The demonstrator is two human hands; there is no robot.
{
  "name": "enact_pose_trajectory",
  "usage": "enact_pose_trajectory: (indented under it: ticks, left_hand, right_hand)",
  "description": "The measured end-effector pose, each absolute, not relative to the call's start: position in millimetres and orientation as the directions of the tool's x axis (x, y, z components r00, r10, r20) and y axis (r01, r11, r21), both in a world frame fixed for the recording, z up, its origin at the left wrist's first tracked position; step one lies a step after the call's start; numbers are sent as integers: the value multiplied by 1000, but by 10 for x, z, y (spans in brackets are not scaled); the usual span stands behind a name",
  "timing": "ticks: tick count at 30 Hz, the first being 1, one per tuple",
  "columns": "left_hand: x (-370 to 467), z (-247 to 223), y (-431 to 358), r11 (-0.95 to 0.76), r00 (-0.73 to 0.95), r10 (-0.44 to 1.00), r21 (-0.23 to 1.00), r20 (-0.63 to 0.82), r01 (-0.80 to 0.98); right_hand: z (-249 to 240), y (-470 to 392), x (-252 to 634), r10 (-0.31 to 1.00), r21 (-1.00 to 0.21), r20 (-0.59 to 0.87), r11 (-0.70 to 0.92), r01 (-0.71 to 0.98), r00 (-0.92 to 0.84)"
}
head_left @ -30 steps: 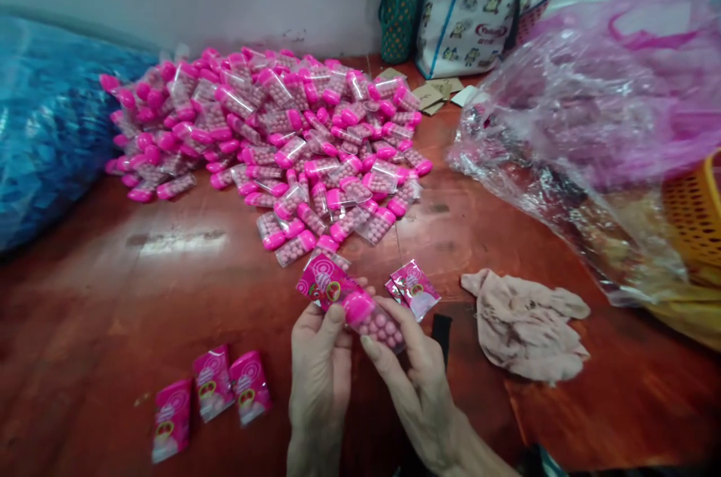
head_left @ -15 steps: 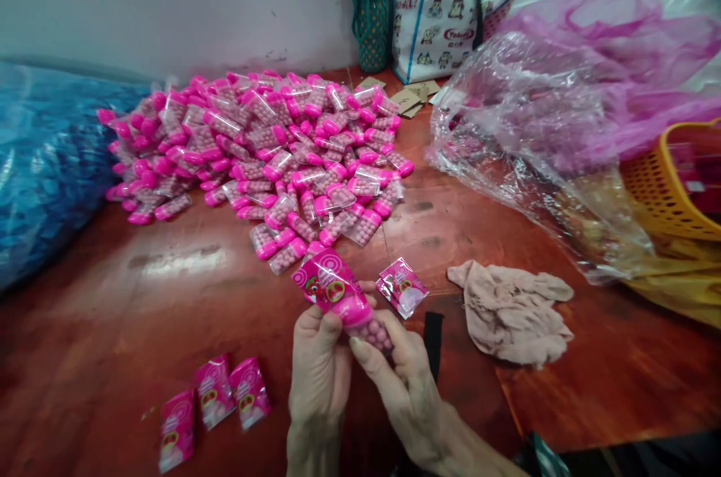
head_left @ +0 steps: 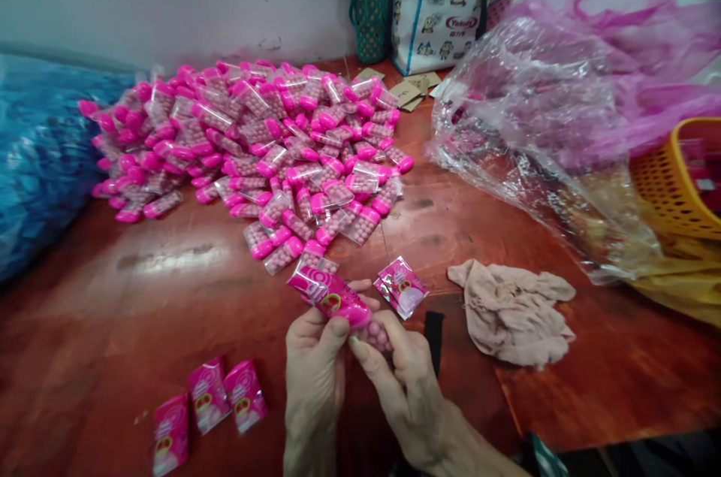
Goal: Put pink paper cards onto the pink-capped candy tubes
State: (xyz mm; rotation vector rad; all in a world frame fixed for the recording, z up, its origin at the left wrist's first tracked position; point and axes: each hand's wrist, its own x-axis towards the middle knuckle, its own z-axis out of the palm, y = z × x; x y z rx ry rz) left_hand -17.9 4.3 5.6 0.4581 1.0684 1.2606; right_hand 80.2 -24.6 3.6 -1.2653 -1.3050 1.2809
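Note:
Between my hands is a small clear bottle (head_left: 376,334) of pale pink candy balls, lying tilted with its capped end to the upper left. A printed pink plastic sleeve (head_left: 324,289) sits over the cap end and sticks out beyond it. My left hand (head_left: 315,372) pinches the sleeve at the cap, thumb on top. The clear body is gripped by the thumb and fingers of my right hand (head_left: 414,387). Just beyond my right fingers lie a couple of flat printed sleeves (head_left: 401,287). Several more flat sleeves (head_left: 209,394) rest at the lower left.
A heap of pink-capped candy bottles (head_left: 253,139) covers the back of the reddish table (head_left: 451,236). Blue bagged material (head_left: 45,169) stands left. To the right are a beige cloth (head_left: 512,312), clear and pink plastic bags (head_left: 535,94) and a yellow basket (head_left: 656,173). A white bag (head_left: 439,11) stands behind.
The sleeve and bottle have turned in my fingers, so the sleeve's printed face looks narrower and lies lower. Both hands keep their grip. The camera view has shifted slightly.

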Motion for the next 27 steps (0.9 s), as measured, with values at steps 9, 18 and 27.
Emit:
enact_pose_trajectory:
  ticks: [9,18,27]
  left_hand:
    - [-97,37,70,247,-30,940,742,-339,-623]
    - [-110,105,84,361,30,918,803,-395,-475]
    - [6,66,81,306,-65,905,750,-420,-586]
  right_hand:
    - [-33,-239,730,990,-976,-105,-85,202,-93]
    - [-30,-259,718,996,-981,-67,-54,187,-66]
    - [71,-177,770,976,-969,-201,-186,164,-82]
